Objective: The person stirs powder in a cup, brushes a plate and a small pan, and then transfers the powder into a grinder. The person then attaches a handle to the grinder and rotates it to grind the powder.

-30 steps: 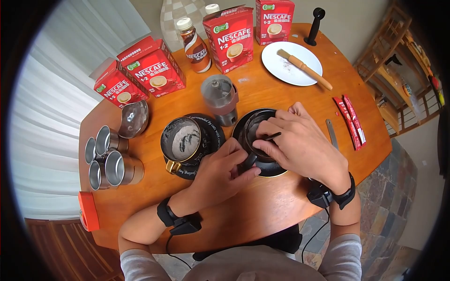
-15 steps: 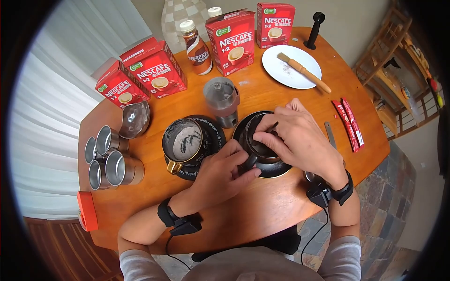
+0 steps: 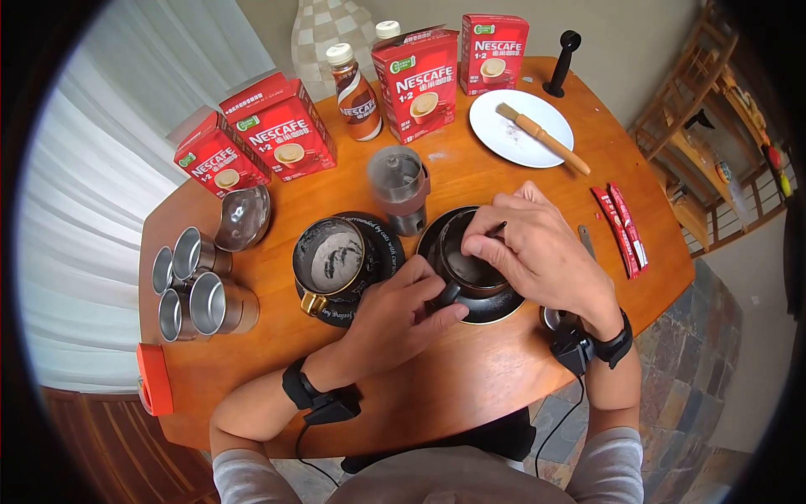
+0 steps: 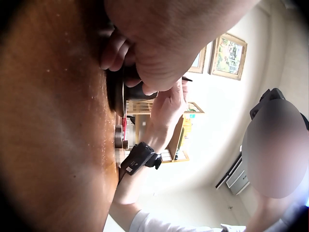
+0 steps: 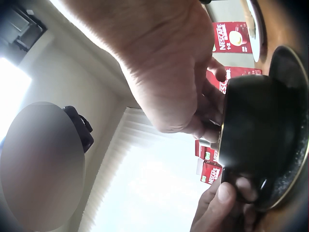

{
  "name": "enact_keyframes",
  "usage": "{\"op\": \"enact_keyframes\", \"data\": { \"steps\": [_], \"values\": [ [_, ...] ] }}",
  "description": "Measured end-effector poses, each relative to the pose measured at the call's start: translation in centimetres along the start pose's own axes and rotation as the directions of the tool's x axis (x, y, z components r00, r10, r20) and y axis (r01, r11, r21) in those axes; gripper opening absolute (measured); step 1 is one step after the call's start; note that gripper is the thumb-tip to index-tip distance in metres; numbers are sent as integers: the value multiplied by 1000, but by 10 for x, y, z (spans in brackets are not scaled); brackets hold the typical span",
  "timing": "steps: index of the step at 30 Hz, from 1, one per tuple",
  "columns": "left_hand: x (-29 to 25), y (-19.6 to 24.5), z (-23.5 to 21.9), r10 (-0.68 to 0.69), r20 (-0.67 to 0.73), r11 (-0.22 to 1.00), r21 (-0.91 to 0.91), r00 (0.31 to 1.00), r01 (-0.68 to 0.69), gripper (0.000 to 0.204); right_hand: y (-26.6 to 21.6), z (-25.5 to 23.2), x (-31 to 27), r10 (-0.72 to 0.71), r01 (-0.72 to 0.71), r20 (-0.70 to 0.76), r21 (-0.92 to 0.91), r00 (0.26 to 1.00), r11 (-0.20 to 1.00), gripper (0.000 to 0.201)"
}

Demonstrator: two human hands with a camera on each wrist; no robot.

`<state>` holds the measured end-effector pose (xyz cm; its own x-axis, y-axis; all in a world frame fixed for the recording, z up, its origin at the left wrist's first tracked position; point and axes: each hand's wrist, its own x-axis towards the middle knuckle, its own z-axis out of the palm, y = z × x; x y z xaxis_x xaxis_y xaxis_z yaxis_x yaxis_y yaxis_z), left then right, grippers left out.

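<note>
A black cup (image 5: 256, 125) stands on a black, gold-rimmed saucer (image 3: 495, 313). My left hand (image 3: 401, 304) grips the cup's handle (image 3: 450, 294), with the thumb laid along the near side. Over the cup's mouth, my right hand (image 3: 547, 252) pinches a thin dark stick-like utensil (image 4: 187, 79); its lower part is hidden inside the cup and behind the fingers. To the left, a dark cup with a gold handle (image 3: 312, 302) has a pale, powdery-looking coating inside. It sits on a black saucer with white lettering (image 3: 389, 252).
Behind the cups stands a metal cylinder with a brown band (image 3: 398, 189). Several metal cups (image 3: 220, 304) and a metal bowl (image 3: 243, 220) are at the left. Red Nescafe boxes (image 3: 420, 92), a bottle (image 3: 356, 101), a white plate (image 3: 491, 139) with a brush (image 3: 541, 139) and red sachets (image 3: 623, 231) lie farther back.
My right hand and the utensil shift slightly about the cup's mouth. The left hand keeps its grip on the handle. The head view tilts up a little.
</note>
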<state>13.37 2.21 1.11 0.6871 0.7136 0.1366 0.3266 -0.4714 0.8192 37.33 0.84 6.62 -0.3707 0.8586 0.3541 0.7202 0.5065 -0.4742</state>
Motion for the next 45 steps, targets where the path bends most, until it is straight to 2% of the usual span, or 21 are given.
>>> {"op": "enact_keyframes", "data": {
  "steps": [3, 6, 9, 12, 15, 18, 21, 24, 27, 30, 33, 36, 39, 42, 45],
  "values": [
    [0, 0, 0, 0, 2, 1000, 2, 1000, 0, 25, 3, 5, 2, -42, 34, -118, -71, 992, 997, 16],
    [0, -1, 1, 0, -2, 1000, -11, 1000, 0, 25, 3, -5, 0, 0, 0, -11, 0, 1000, 1000, 17],
    [0, 0, -1, -2, 7, 1000, 7, 1000, 2, 26, 6, 3, 1, -20, 19, -109, -6, 994, 1000, 16],
    [1, 1, -1, 3, 11, 1000, 14, 1000, -3, 26, 6, 0, 1, -19, 17, -35, -49, 999, 999, 15],
    [0, 1, -1, 2, 9, 1000, 4, 1000, -2, 26, 6, -7, -1, 17, -18, 36, 32, 999, 999, 15],
    [1, 1, -2, 4, 22, 1000, 23, 1000, -5, 26, 8, 2, 0, 8, -12, -49, -78, 999, 997, 15],
    [1, 1, -1, -3, 21, 1000, -3, 1000, 3, 27, 7, -5, 1, -9, 9, 17, 10, 1000, 1000, 17],
    [1, 0, -1, -7, 25, 1000, -18, 1000, 7, 27, 8, 3, 2, -23, 20, -57, -53, 998, 998, 18],
    [1, 0, -2, 11, 26, 1000, 18, 1000, -11, 30, 8, -5, 0, 1, -1, 20, 4, 1000, 1000, 16],
    [1, -1, -2, 2, 33, 1000, 12, 999, -2, 28, 18, -5, 0, -73, 72, -97, -9, 993, 997, 15],
    [0, -4, -1, 9, 37, 1000, 3, 999, -9, 28, 10, -15, 5, 1, -6, -37, -131, 999, 991, 15],
    [0, -3, -1, 4, 31, 1000, -17, 1000, -4, 29, -9, -22, 4, 27, -12, 73, -204, 997, 979, 15],
    [0, -3, 0, 4, 16, 1000, -24, 1000, -4, 29, -25, -30, 2, 115, -72, 180, -226, 977, 971, 14],
    [0, -1, -1, -17, 27, 1000, -15, 999, 17, 30, -26, -23, 7, 67, -52, 65, -215, 996, 975, 14],
    [0, 0, 0, -26, 26, 999, -20, 999, 27, 29, -26, -19, 3, 89, -55, 95, -312, 991, 949, 16]
  ]
}}
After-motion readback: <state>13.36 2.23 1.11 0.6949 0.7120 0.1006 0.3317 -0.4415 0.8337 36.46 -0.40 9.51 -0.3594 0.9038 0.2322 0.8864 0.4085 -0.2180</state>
